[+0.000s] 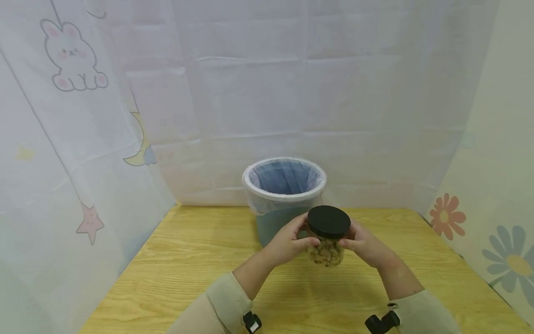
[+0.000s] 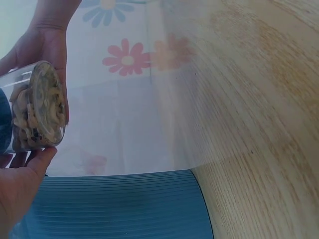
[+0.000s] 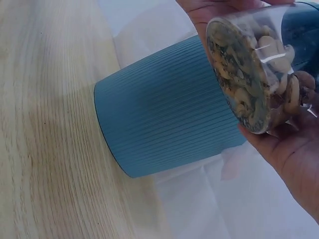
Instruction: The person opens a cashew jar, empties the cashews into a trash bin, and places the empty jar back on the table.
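"Black-lidded, clear cylindrical jar of tan curled pieces [image 1: 327,248]: where is it hanging?"
"Between the fingers; left hand [image 1: 288,241] and right hand [image 1: 367,243] are gripping opposite sides, above the yellow wooden table [image 1: 200,273]."
"And beyond the fingertips?"
"Ribbed blue bin [image 1: 271,226] is standing."

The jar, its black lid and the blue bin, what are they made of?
The jar looks like clear plastic or maybe glass: it's shiny and the bits inside show through. Its black lid seems to be dull plastic, since it barely shines. The blue bin is probably plastic, with fine ridges running up its wall.
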